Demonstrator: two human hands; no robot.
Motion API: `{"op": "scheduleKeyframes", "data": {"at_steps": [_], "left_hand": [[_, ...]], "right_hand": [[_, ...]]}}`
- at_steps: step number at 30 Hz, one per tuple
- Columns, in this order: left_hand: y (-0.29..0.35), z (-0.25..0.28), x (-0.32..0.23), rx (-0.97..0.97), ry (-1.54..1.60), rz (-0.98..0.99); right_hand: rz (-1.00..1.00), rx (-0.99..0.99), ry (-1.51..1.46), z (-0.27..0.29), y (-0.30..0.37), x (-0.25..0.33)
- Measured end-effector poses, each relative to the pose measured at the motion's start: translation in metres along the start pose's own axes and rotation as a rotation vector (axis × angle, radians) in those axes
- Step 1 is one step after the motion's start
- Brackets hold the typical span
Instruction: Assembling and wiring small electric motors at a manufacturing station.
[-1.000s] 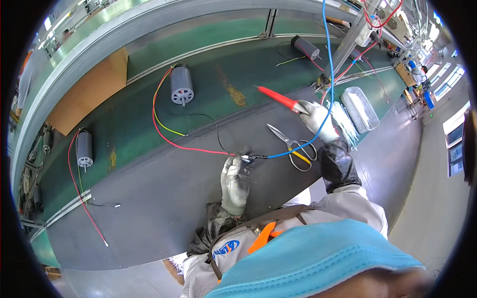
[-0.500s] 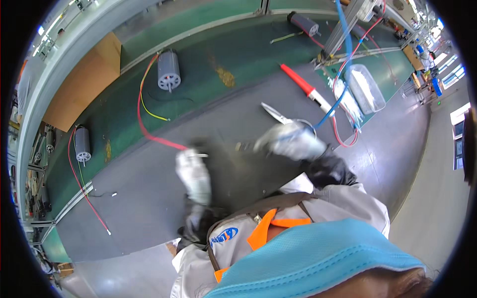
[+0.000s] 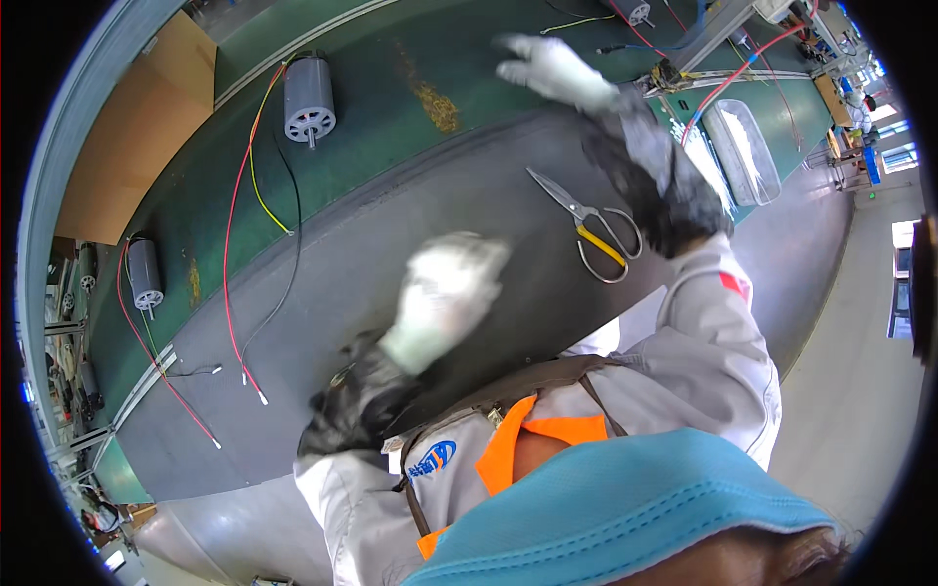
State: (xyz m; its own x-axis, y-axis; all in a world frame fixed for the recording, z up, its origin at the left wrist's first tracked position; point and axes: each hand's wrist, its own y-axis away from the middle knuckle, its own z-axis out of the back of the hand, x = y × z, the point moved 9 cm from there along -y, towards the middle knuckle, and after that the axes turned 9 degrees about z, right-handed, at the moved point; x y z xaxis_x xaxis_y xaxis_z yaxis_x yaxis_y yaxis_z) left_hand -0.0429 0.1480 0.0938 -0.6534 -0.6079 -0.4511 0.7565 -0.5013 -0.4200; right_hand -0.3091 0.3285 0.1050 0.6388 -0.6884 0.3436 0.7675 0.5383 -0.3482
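My left hand (image 3: 449, 293), in a white glove, hovers over the dark mat. Its fingers are smeared by motion. Stretched out across the far side of the belt, my right hand (image 3: 557, 70) is open, with nothing visible in it. Scissors (image 3: 591, 227) with one yellow-wrapped handle lie spread on the mat between my arms, touched by neither hand. Beyond my left hand, a grey cylindrical motor (image 3: 309, 98) rests on the green belt. Its red wire (image 3: 228, 244), black wire (image 3: 297, 234) and yellow-green wire (image 3: 256, 186) trail toward me.
Another wired motor (image 3: 145, 272) sits at the left, and a third (image 3: 635, 12) at the far edge. Cardboard (image 3: 137, 127) leans at the back left. A clear plastic box (image 3: 741, 151) and white strips (image 3: 705, 161) lie right of my right arm, near a metal post (image 3: 713, 39).
My right hand has left the scissors and swung to the far side. My left hand has let go of the red wire, which now lies along the mat, and moved right.
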Motion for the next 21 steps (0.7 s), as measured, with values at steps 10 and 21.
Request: {"op": "scheduleKeyframes", "data": {"at_steps": [10,21], "left_hand": [[-0.071,-0.125,-0.027,0.381,0.107,-0.15],[-0.088,-0.116,-0.019,0.285,0.273,-0.143]], "right_hand": [[-0.905,-0.056,0.713,0.107,0.039,-0.369],[-0.719,-0.398,0.319,0.075,0.008,-0.483]]}}
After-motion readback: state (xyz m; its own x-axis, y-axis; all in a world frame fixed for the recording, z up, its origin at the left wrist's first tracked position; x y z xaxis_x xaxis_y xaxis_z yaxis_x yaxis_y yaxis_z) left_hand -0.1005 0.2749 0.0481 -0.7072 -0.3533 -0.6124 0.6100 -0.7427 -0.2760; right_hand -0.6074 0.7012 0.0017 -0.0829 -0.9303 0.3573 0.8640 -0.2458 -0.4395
